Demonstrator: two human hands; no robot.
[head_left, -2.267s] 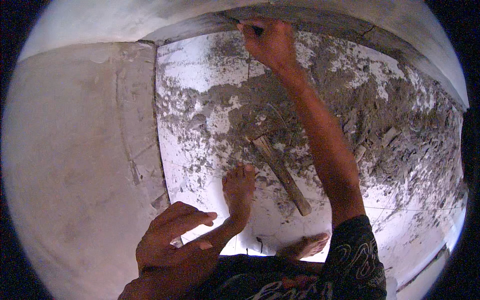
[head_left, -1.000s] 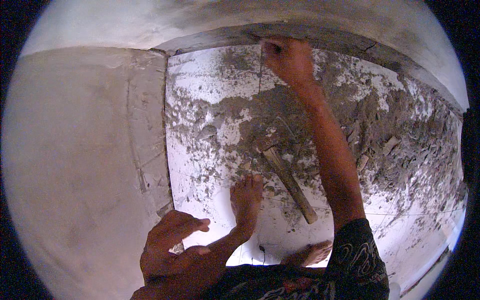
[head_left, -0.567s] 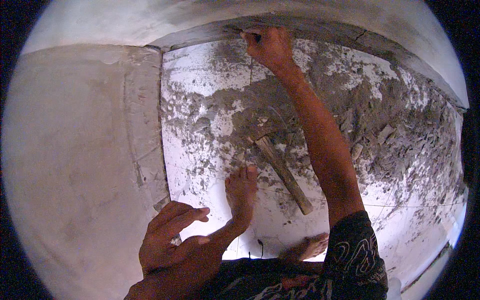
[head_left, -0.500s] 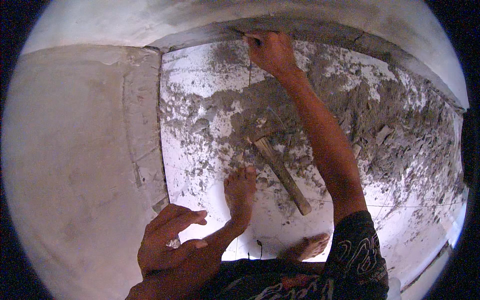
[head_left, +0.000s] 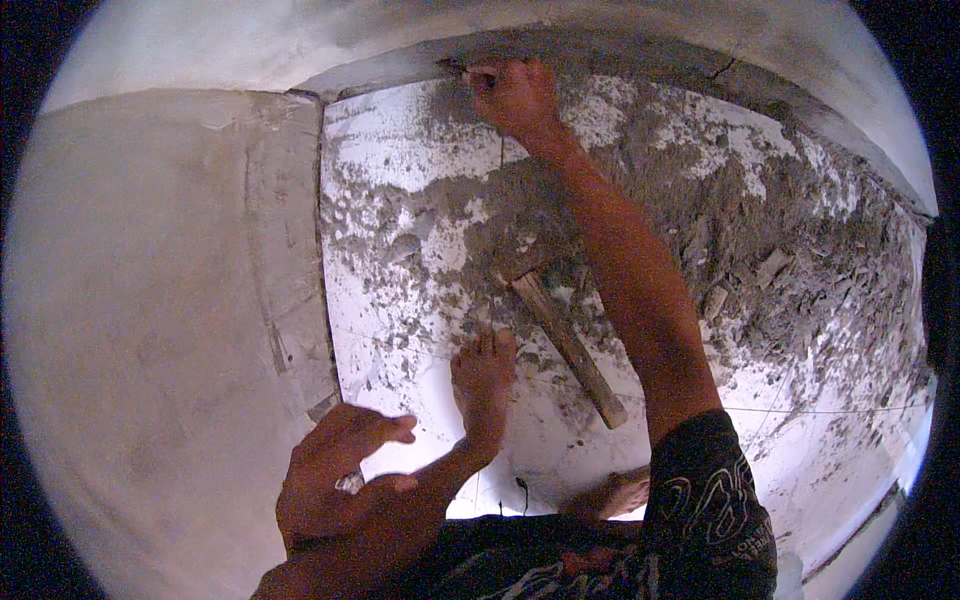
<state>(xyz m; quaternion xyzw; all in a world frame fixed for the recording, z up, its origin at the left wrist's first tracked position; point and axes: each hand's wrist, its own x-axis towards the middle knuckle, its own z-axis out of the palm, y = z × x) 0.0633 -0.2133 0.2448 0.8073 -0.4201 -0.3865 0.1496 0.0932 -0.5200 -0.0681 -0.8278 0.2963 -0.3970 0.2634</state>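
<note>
My right hand (head_left: 517, 95) is closed at the base of the far wall, where a grey mortar strip (head_left: 610, 55) meets the floor. A dark rounded end shows in its fist, and a thin tip points left against the strip; the rest of this small tool is hidden by the fingers. At the lower left, my left hand (head_left: 340, 475) has its thumb and fingers curved apart, with nothing plainly held. Between my arms, a tool with a wooden handle (head_left: 572, 350), apparently a hammer, lies on the floor; its head end blends into the debris.
Grey crumbled mortar (head_left: 760, 270) and dust cover much of the white tiled floor (head_left: 375, 150), thickest at the right. A plastered wall (head_left: 150, 300) borders the left side. My bare foot (head_left: 484, 385) stands near the wooden handle. A crack (head_left: 722, 68) marks the far strip.
My right hand has shifted a little left along the wall's base, its forearm swinging left with it. My left hand has barely moved.
</note>
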